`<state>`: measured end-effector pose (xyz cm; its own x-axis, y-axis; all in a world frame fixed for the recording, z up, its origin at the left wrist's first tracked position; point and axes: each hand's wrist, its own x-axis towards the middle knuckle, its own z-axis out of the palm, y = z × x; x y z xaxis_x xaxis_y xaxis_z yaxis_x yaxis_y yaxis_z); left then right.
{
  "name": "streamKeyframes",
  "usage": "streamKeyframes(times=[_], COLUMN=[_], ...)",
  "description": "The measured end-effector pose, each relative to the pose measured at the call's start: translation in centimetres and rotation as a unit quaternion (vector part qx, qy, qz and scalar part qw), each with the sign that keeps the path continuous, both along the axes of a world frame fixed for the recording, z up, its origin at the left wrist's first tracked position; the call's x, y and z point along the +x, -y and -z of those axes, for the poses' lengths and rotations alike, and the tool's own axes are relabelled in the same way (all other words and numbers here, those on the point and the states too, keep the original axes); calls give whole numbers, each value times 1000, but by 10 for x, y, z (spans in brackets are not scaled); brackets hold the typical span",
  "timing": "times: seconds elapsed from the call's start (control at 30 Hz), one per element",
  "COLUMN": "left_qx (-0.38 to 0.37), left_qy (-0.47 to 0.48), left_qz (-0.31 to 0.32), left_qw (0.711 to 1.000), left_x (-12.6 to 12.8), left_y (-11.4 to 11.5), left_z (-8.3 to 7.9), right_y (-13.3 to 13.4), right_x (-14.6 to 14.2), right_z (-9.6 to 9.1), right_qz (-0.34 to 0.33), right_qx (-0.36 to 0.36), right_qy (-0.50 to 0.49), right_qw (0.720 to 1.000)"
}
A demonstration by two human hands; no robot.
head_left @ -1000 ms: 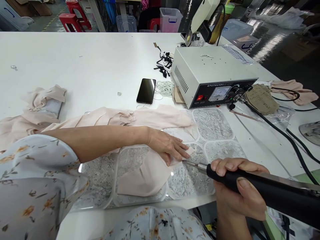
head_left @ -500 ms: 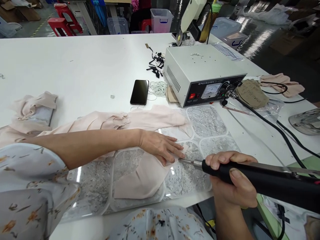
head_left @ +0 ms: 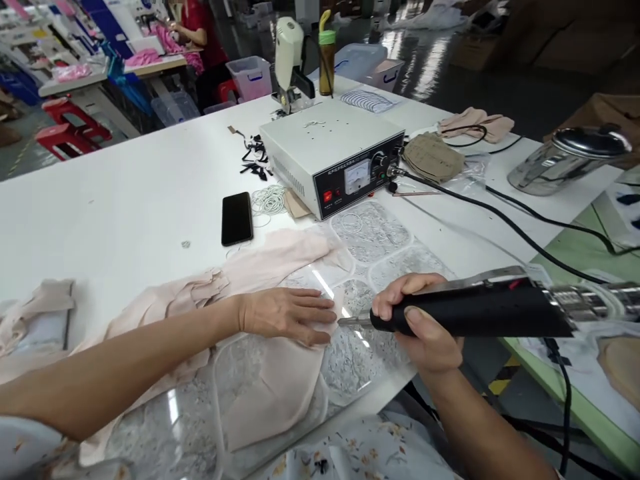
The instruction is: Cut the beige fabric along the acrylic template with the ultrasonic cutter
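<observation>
My left hand point(head_left: 293, 317) lies flat, fingers stretched out, on a pale pink piece of cloth point(head_left: 277, 390) on the clear patterned mat point(head_left: 373, 230). My right hand point(head_left: 423, 323) is wrapped round the black grip of an ultrasonic hand tool point(head_left: 475, 310) with a slim metal tip. The tip points left and meets the cloth's edge right beside my left fingertips; whether it presses down I cannot tell. Behind my left forearm lie more pale pink pieces point(head_left: 173, 300), overlapping in a row.
A control box point(head_left: 330, 143) with a meter stands behind the mat, its black cable point(head_left: 480, 203) running right. Near it lie a phone point(head_left: 237, 219), a coil of thin cord point(head_left: 270, 200) and black scraps point(head_left: 256, 159). A metal jug point(head_left: 560, 160) stands right. Another person point(head_left: 197, 33) sits far back.
My view has swung right and up, so the table appears shifted left. Both hands stay at the cloth's edge, and the tool's metal rear end now shows.
</observation>
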<state>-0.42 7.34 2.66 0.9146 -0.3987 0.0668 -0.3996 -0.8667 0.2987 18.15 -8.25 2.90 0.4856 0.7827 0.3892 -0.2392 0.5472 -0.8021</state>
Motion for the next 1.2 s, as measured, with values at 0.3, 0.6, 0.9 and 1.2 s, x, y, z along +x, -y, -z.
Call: streamKeyframes(times=[0.3, 0.6, 0.9, 1.2], left_qx=[67, 56, -1, -16], left_qy=[59, 62, 4, -13], left_qz=[32, 50, 28, 23], left_qw=[996, 995, 1000, 1000], left_x=[-5, -1, -1, 1], left_y=[-3, -2, -1, 2], left_z=[1, -3, -3, -8], right_y=[-3, -2, -3, 6], right_x=[0, 0, -2, -4], right_z=[4, 6, -1, -6], right_qz=[-8, -7, 7, -18], right_qx=[15, 7, -7, 2], right_qy=[4, -7, -15, -14], right_qw=[1000, 1000, 1000, 1000])
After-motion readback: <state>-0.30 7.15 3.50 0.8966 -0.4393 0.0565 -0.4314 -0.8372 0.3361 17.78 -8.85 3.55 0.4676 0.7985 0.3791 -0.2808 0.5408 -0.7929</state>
